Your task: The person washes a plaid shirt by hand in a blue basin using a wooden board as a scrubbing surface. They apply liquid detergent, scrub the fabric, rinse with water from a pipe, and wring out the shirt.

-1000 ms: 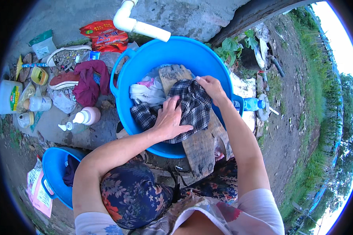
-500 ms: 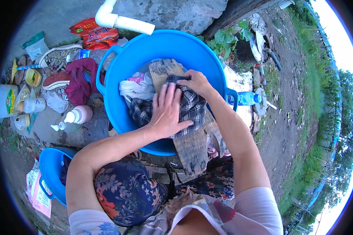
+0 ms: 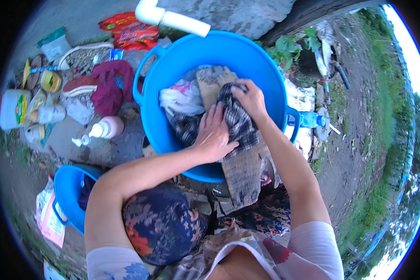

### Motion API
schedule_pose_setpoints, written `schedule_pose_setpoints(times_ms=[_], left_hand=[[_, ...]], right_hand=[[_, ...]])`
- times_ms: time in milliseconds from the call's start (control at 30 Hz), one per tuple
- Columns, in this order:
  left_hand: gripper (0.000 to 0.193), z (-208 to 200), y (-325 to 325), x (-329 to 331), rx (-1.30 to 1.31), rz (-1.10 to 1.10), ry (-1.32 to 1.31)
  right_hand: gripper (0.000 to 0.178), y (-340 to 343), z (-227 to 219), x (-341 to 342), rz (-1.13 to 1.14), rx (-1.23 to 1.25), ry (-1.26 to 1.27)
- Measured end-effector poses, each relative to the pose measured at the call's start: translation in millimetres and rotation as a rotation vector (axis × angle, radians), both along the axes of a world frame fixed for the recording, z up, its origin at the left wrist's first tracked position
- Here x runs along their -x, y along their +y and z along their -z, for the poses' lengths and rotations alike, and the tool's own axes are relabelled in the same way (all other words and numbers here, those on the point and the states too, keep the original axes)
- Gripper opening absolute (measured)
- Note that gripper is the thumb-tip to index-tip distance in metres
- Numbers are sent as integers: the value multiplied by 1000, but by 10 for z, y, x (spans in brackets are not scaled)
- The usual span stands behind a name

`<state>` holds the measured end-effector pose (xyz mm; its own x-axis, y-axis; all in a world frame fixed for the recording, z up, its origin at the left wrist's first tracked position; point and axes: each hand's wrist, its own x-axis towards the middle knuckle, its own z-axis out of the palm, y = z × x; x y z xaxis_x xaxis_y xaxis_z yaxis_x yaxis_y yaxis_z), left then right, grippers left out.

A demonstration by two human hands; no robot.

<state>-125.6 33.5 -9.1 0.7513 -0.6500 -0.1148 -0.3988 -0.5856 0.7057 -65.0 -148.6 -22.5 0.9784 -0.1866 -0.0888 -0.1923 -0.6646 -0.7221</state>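
Observation:
A large blue tub (image 3: 261, 63) stands in front of me, with a worn wooden board (image 3: 242, 179) leaning in it over the near rim. Black-and-white plaid cloth (image 3: 242, 130), apparently a garment, lies bunched across the board and sags into the tub. Flat on the cloth rests my left hand (image 3: 215, 135), fingers stretched and thumb apart. My right hand (image 3: 252, 100) grips the cloth's far edge near the top of the board, its fingers bent around the fabric. White cloth with a pink patch (image 3: 179, 98) lies in the tub left of the board.
A smaller blue bucket (image 3: 63, 186) with dark cloth stands lower left. Left of the tub are a pink pump bottle (image 3: 109, 127), maroon cloth (image 3: 108, 91), a shoe (image 3: 79, 86) and several containers. A white pipe (image 3: 182, 22) juts over the far rim. A bottle (image 3: 310, 119) lies right.
The whole view has shifted, so the tub appears farther right. My right hand still grips the plaid cloth, and my left hand stays flat on it.

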Motion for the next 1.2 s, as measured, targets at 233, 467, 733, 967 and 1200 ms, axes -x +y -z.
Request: schedule_pose_setpoints(times_ms=[233, 467, 733, 967, 1200], left_hand=[[93, 219, 111, 87, -175, 137, -35], [71, 98, 300, -285, 242, -51, 266], [19, -36, 675, -698, 1192, -821, 1184], [28, 450, 854, -812, 1207, -1170, 1131], [27, -141, 856, -974, 1443, -919, 831]], right_hand=[[17, 548, -340, 482, -299, 400, -328], [53, -255, 201, -181, 219, -470, 204], [41, -479, -327, 173, 174, -907, 143], [47, -505, -90, 425, 54, -115, 586], [40, -396, -410, 766, 74, -12, 371]])
